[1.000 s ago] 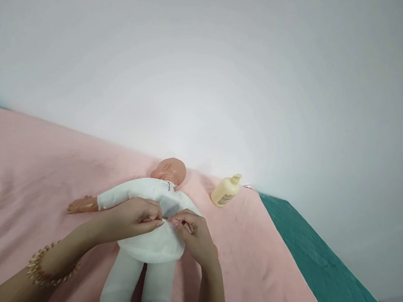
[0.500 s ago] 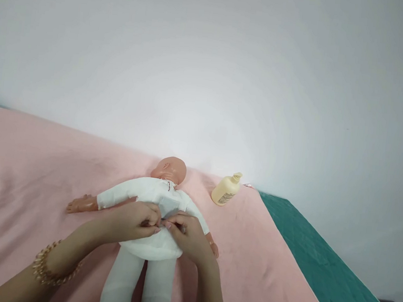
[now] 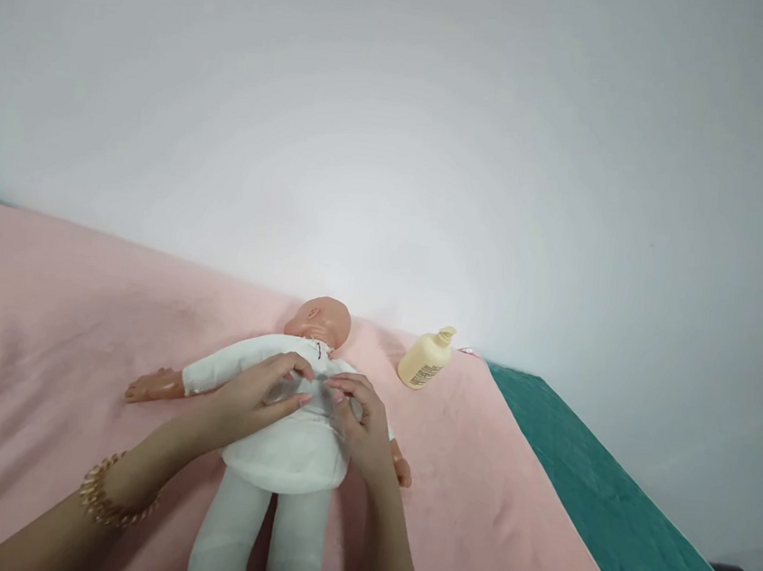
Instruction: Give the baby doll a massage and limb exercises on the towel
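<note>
A baby doll [image 3: 319, 320] in a white garment [image 3: 286, 448] lies on its back on a pink blanket [image 3: 42, 332], head toward the wall. My left hand [image 3: 254, 395], with a gold bracelet on its wrist, pinches the garment's front at the doll's chest. Just to the right, my right hand [image 3: 360, 424] pinches the same fabric, its fingertips almost meeting those of the left. Both hands cover the middle of the doll's chest. The doll's white legs run down to the bottom edge of the view.
A cream pump bottle [image 3: 424, 360] lies on the blanket to the right of the doll's head. A white wall rises behind. The teal mattress [image 3: 602, 518] shows beyond the blanket's right edge.
Both hands have moved up the doll's front, from the belly toward the chest, still pinching the white fabric. The doll and the bottle have stayed put.
</note>
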Demonstrator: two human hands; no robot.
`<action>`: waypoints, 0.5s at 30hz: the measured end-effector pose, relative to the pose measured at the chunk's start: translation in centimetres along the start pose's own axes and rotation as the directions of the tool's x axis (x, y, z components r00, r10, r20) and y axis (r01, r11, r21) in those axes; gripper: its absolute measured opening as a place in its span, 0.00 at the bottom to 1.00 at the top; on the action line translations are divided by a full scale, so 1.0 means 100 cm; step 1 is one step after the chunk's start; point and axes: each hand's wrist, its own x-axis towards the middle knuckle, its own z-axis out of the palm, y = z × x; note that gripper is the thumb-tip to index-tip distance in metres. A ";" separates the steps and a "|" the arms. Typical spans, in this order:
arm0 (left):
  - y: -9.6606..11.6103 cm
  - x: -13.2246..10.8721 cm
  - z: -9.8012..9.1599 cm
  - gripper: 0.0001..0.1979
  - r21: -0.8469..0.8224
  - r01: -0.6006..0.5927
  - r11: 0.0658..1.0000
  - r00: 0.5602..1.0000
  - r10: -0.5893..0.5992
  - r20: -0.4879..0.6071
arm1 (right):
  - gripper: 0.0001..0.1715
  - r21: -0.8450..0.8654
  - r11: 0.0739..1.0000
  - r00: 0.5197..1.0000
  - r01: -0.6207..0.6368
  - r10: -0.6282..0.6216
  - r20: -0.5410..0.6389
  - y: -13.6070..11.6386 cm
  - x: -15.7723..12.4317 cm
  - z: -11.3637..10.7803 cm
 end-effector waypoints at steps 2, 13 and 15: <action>-0.003 0.000 0.002 0.17 -0.001 -0.004 1.000 1.000 0.004 -0.028 | 0.15 0.005 1.000 1.000 0.000 0.000 0.010 0.002 0.000 0.003; -0.021 0.001 0.018 0.22 0.140 -0.034 0.990 0.999 0.037 -0.018 | 0.16 -0.092 0.993 0.993 -0.073 0.080 0.081 0.006 0.006 0.009; -0.022 0.001 0.019 0.23 0.162 -0.033 0.986 0.999 0.036 -0.020 | 0.16 -0.115 0.991 0.992 -0.075 0.085 0.089 0.007 0.007 0.010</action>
